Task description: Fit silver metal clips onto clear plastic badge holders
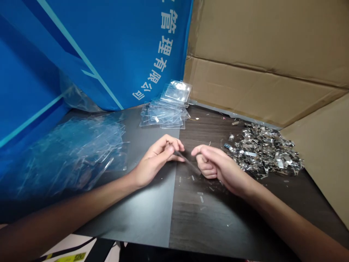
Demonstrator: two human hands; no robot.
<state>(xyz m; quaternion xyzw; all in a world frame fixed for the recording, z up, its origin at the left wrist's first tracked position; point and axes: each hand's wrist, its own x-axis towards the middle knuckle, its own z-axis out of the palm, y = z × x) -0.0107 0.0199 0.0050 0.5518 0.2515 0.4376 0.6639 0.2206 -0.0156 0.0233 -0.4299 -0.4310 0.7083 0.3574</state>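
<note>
Fingers of the left hand (156, 160) pinch one end of a thin plastic strip (188, 162), which runs slantwise across the small gap toward the right hand (219, 167). The strip looks dark, and its exact material is too hard to make out. The right hand's fingers (205, 169) curl inward, with the index finger reaching over the top toward the left hand. The far end of the strip comes to those curled fingers, but it cannot be told whether they grip it or only sit beside it.

Just below the fingers, small transparent plastic slivers (201, 198) lie scattered on the dark wood-grain counter (218, 225). A grey mat (136, 214) covers the counter's left part, under the left hand. Just right of the fingers sits a heap of small metal clips (261, 149), shiny and tangled together. Left of the fingers lies a loose pile of transparent plastic sleeves (76, 153). Beyond the fingers, a stack of transparent badge holders (166, 109) leans at the back of the counter. Farther left behind them hangs a blue banner (155, 47) with white Chinese characters, and farther right stand cardboard sheets (261, 47) along the counter's rear edge.
</note>
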